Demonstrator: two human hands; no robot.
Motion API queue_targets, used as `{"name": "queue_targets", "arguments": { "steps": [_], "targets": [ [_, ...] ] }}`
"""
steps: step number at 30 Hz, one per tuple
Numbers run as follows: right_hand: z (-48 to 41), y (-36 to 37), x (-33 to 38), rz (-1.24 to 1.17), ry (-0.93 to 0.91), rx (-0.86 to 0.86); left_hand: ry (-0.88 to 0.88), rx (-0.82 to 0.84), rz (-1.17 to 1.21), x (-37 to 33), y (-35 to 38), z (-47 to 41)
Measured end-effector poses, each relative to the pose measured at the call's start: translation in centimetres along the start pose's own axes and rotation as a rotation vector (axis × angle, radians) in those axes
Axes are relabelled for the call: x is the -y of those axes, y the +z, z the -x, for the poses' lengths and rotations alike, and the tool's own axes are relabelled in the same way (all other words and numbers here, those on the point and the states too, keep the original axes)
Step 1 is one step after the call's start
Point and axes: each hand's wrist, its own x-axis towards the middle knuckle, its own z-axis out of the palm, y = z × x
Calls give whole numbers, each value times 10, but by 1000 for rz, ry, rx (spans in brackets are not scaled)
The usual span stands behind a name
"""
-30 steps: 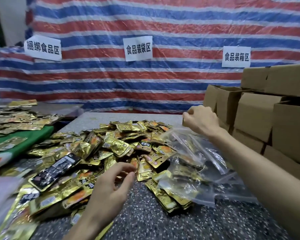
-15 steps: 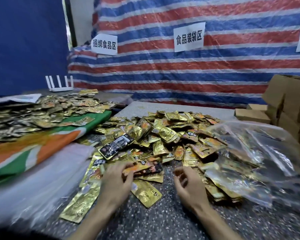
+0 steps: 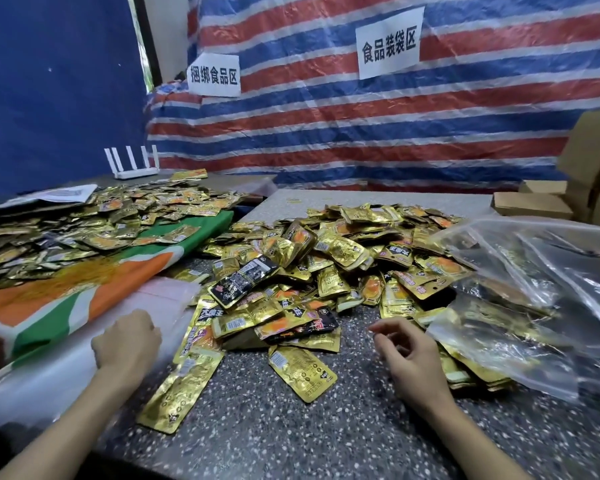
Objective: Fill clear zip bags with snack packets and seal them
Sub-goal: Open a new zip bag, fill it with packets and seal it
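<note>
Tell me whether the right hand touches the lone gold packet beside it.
Apart. The head view shows bare speckled table between the right hand and the gold packet.

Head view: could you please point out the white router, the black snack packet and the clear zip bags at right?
white router (image 3: 136, 173), head view, its base.
black snack packet (image 3: 245, 278), head view, middle of its face.
clear zip bags (image 3: 534, 282), head view, middle of the heap.

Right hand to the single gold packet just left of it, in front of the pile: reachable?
Likely yes. The right hand is empty, and only bare tabletop lies between it and the gold packet, which lies flat, almost wholly uncovered.
</note>
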Motion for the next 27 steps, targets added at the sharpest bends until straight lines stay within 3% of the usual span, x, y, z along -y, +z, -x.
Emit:
{"name": "queue_targets", "arguments": {
  "steps": [4,12,17,23,27],
  "targets": [
    [-1,0,3,-52,12,-1,-38,27,186,9,-10,-9],
    [-3,-2,2,-64,-7,-22,-84,13,242,0,-12,-10],
    [-4,-4,1,-59,-9,-27,69,33,354,2,-18,-19],
    [-3,-4,4,-73,-20,-32,227,-285,287,-14,-30,-9],
    [-3,-4,6,-77,-10,-28,240,-235,282,-27,-33,-3]
  ]
}}
